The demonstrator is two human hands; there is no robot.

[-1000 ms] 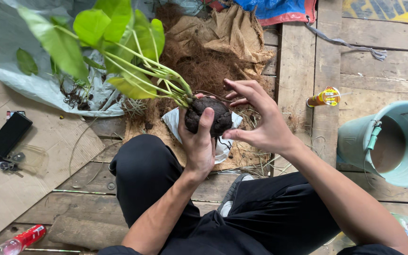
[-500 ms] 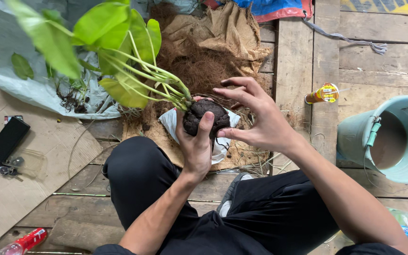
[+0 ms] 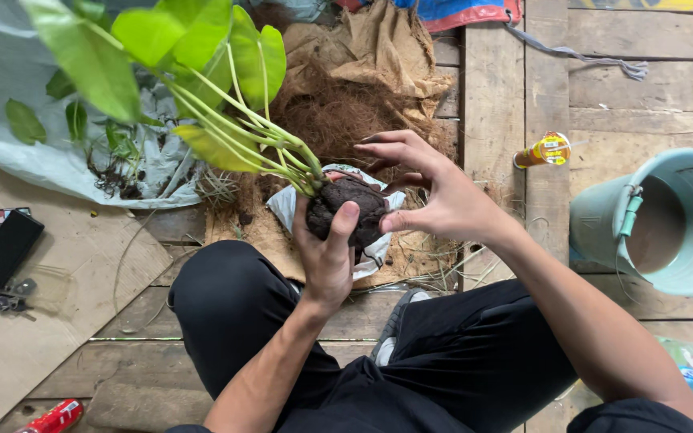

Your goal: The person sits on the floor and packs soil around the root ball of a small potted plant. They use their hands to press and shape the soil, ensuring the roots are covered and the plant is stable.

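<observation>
From the head camera, the left hand (image 3: 326, 256) has its fingers clamped around a dark, round ball of soil (image 3: 348, 210) at the base of a green, long-stemmed leafy plant (image 3: 194, 72), held above a white plastic sheet (image 3: 282, 204) lying on brown coconut fibre (image 3: 338, 112). The right hand (image 3: 435, 192) touches the ball's right side, fingers spread and curled. A pale blue plastic bucket (image 3: 683, 184) stands well apart on the wooden plank floor (image 3: 643, 96).

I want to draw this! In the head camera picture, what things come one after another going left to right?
Black phone → green leaves → left hand holding the soil ball → right hand → small orange bottle → pale blue bucket.
</observation>
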